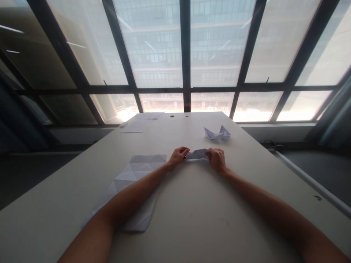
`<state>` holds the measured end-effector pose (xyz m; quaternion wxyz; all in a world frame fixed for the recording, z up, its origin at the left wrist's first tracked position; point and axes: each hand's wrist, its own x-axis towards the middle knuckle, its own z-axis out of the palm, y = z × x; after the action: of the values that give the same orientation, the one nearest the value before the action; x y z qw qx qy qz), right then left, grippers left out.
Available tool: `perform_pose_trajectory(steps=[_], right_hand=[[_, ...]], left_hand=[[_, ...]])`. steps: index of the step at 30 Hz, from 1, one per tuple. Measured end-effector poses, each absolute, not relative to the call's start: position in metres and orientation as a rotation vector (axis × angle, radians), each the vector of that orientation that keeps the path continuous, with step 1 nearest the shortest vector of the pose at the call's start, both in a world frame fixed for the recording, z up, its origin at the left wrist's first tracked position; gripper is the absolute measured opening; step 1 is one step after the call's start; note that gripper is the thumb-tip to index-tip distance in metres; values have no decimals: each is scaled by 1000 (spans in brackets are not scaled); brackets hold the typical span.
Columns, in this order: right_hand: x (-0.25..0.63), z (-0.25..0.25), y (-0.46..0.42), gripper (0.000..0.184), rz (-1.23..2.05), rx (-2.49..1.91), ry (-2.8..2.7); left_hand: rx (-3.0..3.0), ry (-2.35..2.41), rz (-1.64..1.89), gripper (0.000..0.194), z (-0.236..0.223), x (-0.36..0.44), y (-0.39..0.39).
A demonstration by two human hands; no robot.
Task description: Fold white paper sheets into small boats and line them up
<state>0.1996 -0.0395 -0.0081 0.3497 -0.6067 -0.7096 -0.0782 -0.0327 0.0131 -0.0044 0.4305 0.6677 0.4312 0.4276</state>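
A small folded piece of white paper point(196, 154) lies stretched between my two hands on the white table point(192, 212). My left hand point(178, 156) pinches its left end with curled fingers. My right hand point(216, 159) grips its right end, fingers closed over the edge. Under my left forearm lies a larger creased white sheet point(137, 171), flat on the table.
Two folded paper boats point(217, 133) sit beyond my right hand. Flat paper sheets point(148, 116) and another sheet point(131, 128) lie at the table's far left end. Two small dark holes point(172, 116) mark the far edge. Large windows rise behind the table.
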Motion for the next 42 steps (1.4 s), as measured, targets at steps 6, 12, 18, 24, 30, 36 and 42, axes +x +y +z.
perform_pose_trajectory(steps=[6, 12, 18, 24, 30, 36, 42], right_hand=[[202, -9, -37, 14, -203, -1561, -1809], [202, -10, -36, 13, -191, -1568, -1819], [202, -9, -36, 13, -186, -1563, -1830], [202, -9, -36, 12, -162, -1575, -1832], [200, -9, -38, 13, -171, -1531, -1856], [199, -10, -38, 13, -167, -1497, -1866], [198, -9, -40, 15, -178, -1510, -1874]], left_hand=[[1651, 1033, 955, 47, 0, -35, 12], [1726, 971, 906, 45, -2, -38, 14], [1741, 982, 893, 45, -3, -38, 15], [1792, 974, 891, 41, -4, -38, 14], [1815, 933, 829, 42, -2, -41, 12], [1914, 1024, 853, 38, 0, -38, 8], [2014, 1277, 1046, 20, -6, -32, 8]])
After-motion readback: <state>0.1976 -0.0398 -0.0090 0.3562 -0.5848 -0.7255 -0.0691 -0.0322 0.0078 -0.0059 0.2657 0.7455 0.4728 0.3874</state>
